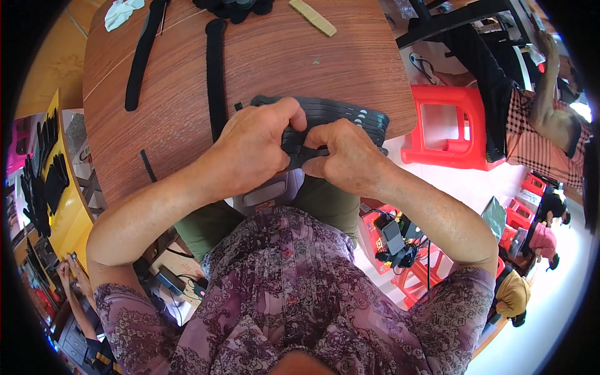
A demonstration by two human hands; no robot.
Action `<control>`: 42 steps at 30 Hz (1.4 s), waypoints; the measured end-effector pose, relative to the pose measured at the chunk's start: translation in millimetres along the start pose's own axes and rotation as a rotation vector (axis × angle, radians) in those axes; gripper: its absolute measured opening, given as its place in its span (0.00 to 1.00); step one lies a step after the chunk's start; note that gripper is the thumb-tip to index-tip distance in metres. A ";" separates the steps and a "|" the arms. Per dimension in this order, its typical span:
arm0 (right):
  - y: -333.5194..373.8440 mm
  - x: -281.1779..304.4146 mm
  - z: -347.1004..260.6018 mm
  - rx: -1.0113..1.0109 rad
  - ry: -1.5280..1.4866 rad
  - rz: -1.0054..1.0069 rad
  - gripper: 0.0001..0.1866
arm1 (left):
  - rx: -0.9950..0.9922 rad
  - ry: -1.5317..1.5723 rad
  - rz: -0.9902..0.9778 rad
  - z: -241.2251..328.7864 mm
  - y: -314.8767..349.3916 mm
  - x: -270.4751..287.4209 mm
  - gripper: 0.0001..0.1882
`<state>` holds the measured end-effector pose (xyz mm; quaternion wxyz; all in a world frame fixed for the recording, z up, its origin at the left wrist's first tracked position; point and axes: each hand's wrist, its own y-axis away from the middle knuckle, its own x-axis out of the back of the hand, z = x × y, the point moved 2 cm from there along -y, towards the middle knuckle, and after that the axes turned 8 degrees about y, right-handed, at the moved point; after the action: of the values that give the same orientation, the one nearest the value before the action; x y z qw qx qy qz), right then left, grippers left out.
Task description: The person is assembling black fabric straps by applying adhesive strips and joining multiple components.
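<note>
Closest to us is a purple shirt (284,281) with a dark floral print, worn by the person whose lap and arms we look down on. Below it we see olive-green trousers (332,203). Two bare forearms reach forward, and the hands meet at the near edge of a wood-grain table (306,69). The dark strips (328,109) lie there, layered in a flat stack toward the right corner, with small pale marks near their right ends. The right hand (350,156) pinches a narrow dark band of them between thumb and forefinger. The left hand (253,144) is curled just beside it, against the strips; its fingertips are partly hidden, so we cannot tell whether they grip.

Farther over the tabletop, a long black strap (215,75) runs away from the left hand, with a second black strap (142,69) well apart to its left. Along the far side we find a white cloth (122,14), a black bundle (234,7) and a tan strip (312,17).

Beyond the table's right edge stands a red plastic stool (447,94), and past it a person in a checked shirt (531,125). Off to the left, black items hang over a yellow board (72,206), and another person's hands (72,275) show near its lower end.
</note>
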<state>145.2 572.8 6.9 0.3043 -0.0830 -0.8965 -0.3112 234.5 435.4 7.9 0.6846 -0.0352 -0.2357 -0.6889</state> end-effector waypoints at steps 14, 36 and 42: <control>0.9 -1.8 5.3 0.035 -0.089 0.023 0.09 | 0.121 0.280 -0.023 0.3 8.9 2.4 0.30; 3.4 -7.3 11.4 0.078 -0.166 0.018 0.05 | -0.066 -0.109 -0.087 -8.9 -30.8 1.2 0.16; 30.4 -28.1 -32.7 0.616 0.224 0.307 0.05 | -0.058 -0.400 -0.062 -0.9 -33.0 -7.5 0.14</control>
<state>194.1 578.1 25.9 0.4545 -0.0863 -0.8864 0.0158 203.5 440.3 -4.9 0.6014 -0.1836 -0.3481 -0.6953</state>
